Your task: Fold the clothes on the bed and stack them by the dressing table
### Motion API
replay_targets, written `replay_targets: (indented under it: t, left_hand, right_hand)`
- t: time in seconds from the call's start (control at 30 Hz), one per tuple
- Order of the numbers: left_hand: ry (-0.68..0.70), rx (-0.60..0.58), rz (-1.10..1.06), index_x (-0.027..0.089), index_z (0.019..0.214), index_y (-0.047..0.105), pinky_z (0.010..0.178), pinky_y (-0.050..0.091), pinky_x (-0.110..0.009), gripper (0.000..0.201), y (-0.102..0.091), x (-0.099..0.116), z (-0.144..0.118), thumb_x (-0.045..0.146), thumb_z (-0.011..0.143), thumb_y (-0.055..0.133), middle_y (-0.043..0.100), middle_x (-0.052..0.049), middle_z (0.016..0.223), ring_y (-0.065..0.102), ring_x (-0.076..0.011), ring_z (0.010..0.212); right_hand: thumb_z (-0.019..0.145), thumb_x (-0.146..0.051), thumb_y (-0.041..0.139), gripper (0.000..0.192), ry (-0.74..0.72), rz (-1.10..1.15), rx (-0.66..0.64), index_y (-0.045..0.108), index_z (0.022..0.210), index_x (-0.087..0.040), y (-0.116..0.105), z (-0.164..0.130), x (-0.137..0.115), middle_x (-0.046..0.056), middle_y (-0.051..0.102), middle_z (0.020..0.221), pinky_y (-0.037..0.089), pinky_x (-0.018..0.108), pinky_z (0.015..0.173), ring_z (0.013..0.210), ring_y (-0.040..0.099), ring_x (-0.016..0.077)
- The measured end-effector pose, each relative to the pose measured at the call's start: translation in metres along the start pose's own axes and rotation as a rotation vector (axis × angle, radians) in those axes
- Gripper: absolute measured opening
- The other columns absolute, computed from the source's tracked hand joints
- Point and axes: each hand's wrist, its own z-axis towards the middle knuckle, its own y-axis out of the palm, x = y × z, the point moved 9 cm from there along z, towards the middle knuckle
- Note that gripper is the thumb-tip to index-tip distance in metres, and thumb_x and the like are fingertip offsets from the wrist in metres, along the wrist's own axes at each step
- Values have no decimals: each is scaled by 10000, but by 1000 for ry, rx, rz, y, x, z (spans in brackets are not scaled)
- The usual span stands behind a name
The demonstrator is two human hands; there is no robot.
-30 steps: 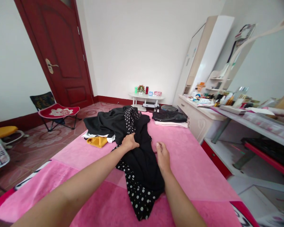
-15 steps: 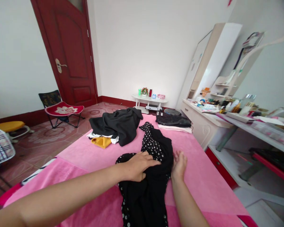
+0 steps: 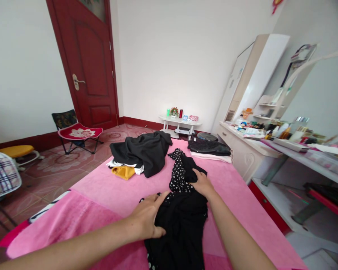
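Pink bed (image 3: 107,191), both hands flat, seemingly, on black polka-dot garment (image 3: 183,210)

Bright, even daylight fills the room (shadows stay soft), with wide-angle bending at the edges and sharp focus.

White walls, red door (image 3: 94,63), patterned tile floor (image 3: 59,161).

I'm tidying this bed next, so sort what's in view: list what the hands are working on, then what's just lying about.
In hand:
black polka-dot garment, under left hand and right hand

Lying about:
black garment heap
yellow garment
folded dark stack
folding chair
small white table
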Motion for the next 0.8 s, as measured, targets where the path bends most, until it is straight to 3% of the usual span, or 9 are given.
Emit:
replay_targets:
  t: [0.1,0.23,0.37,0.43,0.5,0.6,0.67,0.73,0.8]
  left_hand:
    - [36,-41,-33,306,1406,282,903,458,-336,918,6,7,5,266,581,681,590,-35,1213,582,-259,1058]
    - [55,-137,14,317,1225,475,744,500,-290,678,13,9,10,269,580,676,661,12,1012,642,-240,901]
    - [191,-124,188,311,1162,504,718,490,-298,602,-7,28,21,242,586,662,656,4,962,641,-254,871]
    - [288,-21,339,312,1203,480,719,482,-319,623,-35,46,35,166,612,614,635,-15,979,625,-261,881]
    - [362,137,440,324,1266,435,758,471,-334,671,-73,67,56,82,650,545,599,-31,1046,587,-258,957]
    - [352,424,384,315,1336,367,939,402,-368,689,-132,85,93,49,715,502,511,-44,1223,471,-247,1149]
    - [252,616,285,282,1367,325,1022,339,-400,662,-156,80,114,106,762,528,434,-63,1324,395,-256,1230]
    - [134,715,205,257,1377,308,1047,314,-429,634,-155,63,127,201,799,565,363,-87,1391,341,-274,1279]
    - [50,669,171,241,1353,349,1048,318,-444,608,-129,40,134,281,802,602,305,-106,1436,303,-293,1311]
  right_hand:
    - [548,-290,712,424,22,90,39,697,971,-273,0,-6,3,59,629,944,424,425,857,934,575,268]
    - [565,-265,648,223,8,351,146,699,782,-259,-21,-29,12,-12,656,750,467,374,774,785,610,226]
    - [572,-295,652,297,239,727,134,685,848,-189,-44,-67,61,-3,699,709,511,329,658,695,643,224]
    - [591,-348,677,412,351,806,177,669,963,-170,-64,-92,86,29,724,807,525,328,651,738,662,241]
    - [611,-438,687,458,340,762,180,665,988,-178,-86,-114,96,50,727,893,531,333,684,809,668,259]
    - [658,-573,637,364,189,444,0,683,739,-221,-109,-136,80,52,716,753,519,331,650,737,659,264]
    - [717,-620,556,394,84,174,-61,634,591,-256,-123,-145,62,43,656,593,486,333,561,593,621,245]
    - [755,-627,500,391,-23,16,77,646,639,-283,-145,-147,41,43,658,636,474,346,559,588,612,243]
    - [754,-597,524,335,-175,-19,223,678,842,-312,-154,-145,20,49,695,889,500,385,707,798,644,269]
